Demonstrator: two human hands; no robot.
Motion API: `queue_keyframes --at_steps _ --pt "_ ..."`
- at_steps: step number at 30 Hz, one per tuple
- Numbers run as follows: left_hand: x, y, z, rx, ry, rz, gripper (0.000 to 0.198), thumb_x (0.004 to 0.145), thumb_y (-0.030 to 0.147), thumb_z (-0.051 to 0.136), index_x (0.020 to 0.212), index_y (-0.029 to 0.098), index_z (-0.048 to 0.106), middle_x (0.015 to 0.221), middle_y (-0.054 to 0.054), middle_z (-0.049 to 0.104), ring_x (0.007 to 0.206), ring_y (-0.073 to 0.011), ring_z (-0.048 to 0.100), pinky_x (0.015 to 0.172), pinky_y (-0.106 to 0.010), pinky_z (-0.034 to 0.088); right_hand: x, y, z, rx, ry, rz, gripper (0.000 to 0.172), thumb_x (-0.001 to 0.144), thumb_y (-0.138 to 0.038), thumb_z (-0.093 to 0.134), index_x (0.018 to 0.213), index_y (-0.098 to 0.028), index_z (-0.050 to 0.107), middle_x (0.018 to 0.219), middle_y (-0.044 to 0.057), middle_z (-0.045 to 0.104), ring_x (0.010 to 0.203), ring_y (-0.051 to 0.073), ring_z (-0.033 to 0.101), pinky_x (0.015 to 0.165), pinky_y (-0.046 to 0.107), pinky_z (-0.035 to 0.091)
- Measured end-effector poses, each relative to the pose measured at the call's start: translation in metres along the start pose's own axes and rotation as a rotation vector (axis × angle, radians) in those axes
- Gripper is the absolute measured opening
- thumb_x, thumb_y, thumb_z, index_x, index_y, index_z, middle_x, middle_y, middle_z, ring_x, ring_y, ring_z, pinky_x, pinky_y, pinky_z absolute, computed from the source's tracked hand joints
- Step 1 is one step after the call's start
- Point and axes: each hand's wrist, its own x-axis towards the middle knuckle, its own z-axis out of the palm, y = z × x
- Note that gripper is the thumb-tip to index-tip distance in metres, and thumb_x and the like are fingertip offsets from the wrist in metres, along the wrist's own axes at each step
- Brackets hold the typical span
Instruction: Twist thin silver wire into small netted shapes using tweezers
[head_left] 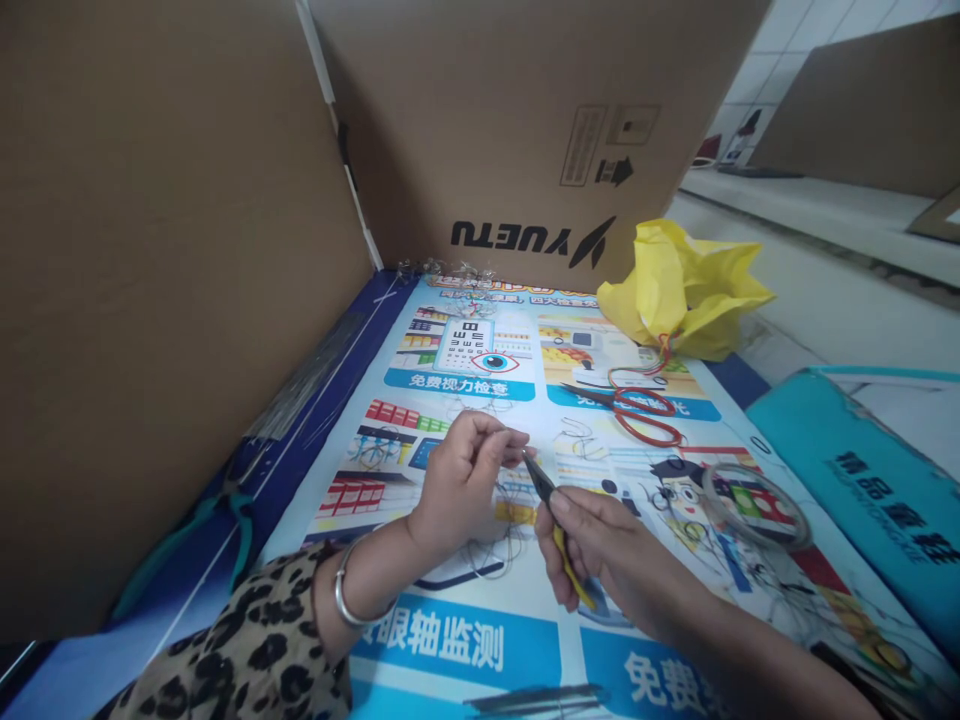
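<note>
My left hand (461, 480) pinches a thin piece of wire (517, 448) between thumb and fingertips, above a printed poster (480, 640) that covers the table. My right hand (600, 555) grips small pliers (551, 510) with yellow handles; the dark pointed jaws reach up to the wire at my left fingertips. Several bent wire pieces (502, 530) lie on the poster under both hands. A silver bangle and a leopard-print sleeve are on my left arm.
Red-handled scissors (645, 410) and a yellow plastic bag (686, 290) lie further back right. A wire coil (754, 505) sits at the right. Teal-handled pliers (195, 530) lie at the left. Cardboard walls (165, 250) stand left and behind. A teal bag (870, 490) lies right.
</note>
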Motion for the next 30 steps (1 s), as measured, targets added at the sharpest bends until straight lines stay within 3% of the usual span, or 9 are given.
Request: queue_keyframes --at_steps 8,23,30 --pt "-0.001 -0.007 -0.004 0.172 -0.022 0.154 0.008 0.09 0.022 0.045 0.091 0.016 0.05 0.09 -0.005 0.069 0.081 -0.0134 0.068 0.073 -0.027 0.055 -0.001 0.0 0.001 0.074 -0.011 0.017 0.037 0.087 -0.05 0.04 0.078 -0.016 0.053 0.051 0.0 0.057 0.037 0.008 0.047 0.04 0.022 0.022" --pt "-0.001 -0.009 -0.009 0.49 -0.036 0.471 0.014 0.086 0.012 0.05 0.097 0.019 0.057 0.09 -0.001 0.069 0.083 -0.0089 0.066 0.074 -0.018 0.051 0.0 0.003 0.0 0.127 -0.023 0.026 0.037 0.086 -0.051 0.042 0.079 -0.016 0.052 0.052 -0.001 0.055 0.038 0.009 0.048 0.039 0.021 0.028" --pt "-0.002 -0.011 -0.01 0.502 -0.048 0.415 0.013 0.086 0.016 0.05 0.096 0.021 0.058 0.093 -0.002 0.069 0.084 -0.0123 0.066 0.075 -0.023 0.052 0.003 0.002 -0.001 -0.01 0.042 0.014 0.038 0.085 -0.053 0.04 0.077 -0.017 0.05 0.05 -0.004 0.051 0.036 0.008 0.046 0.036 0.019 0.024"
